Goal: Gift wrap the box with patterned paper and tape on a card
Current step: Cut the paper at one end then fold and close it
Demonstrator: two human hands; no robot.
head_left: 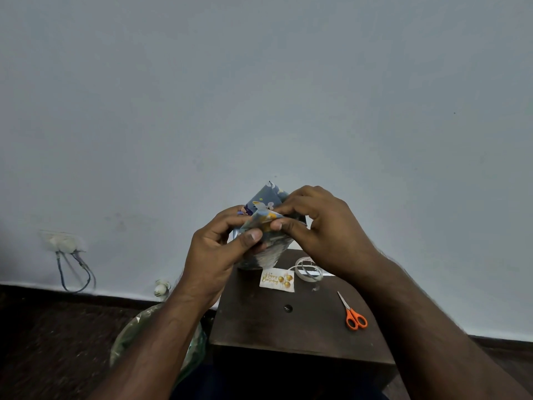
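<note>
Both hands hold a box wrapped in blue patterned paper (pixel 264 202) up above the far edge of a small dark wooden table (pixel 259 321). My left hand (pixel 219 252) grips its left side, thumb pressed on a folded paper flap. My right hand (pixel 320 226) pinches the same flap from the right with thumb and forefinger. Most of the box is hidden behind my fingers. A white "Happy Birthday" card (pixel 277 279) with gold balloons lies on the table below the box. Beside the card sits a roll of clear tape (pixel 308 269).
Orange-handled scissors (pixel 353 313) lie at the table's right side. A plastic bag (pixel 135 339) sits on the dark floor left of the table. A wall socket with blue cables (pixel 67 249) is at the left. A plain pale wall (pixel 259 96) is close behind.
</note>
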